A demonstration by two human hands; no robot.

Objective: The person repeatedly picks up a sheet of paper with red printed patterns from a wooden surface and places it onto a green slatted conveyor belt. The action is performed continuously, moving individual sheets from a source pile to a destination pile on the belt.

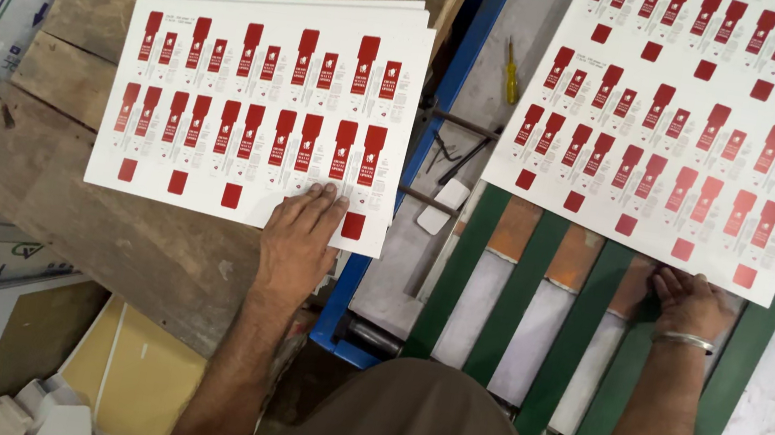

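Printed sheets (263, 99), white with rows of red box shapes, lie stacked on a wooden pallet (103, 228) in the upper left of the frame. Left hand (301, 236) rests flat, fingers spread, on the stack's lower edge. Right hand (691, 303), fingers curled, touches the lower edge of another printed sheet (694, 119) lying on green conveyor belts (518, 296) at right.

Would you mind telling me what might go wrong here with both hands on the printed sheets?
The right hand lies at the sheet's near edge, right over the green belts and rollers, so fingers might get pinched. The left hand presses one corner of the stack, which could skew or smudge.
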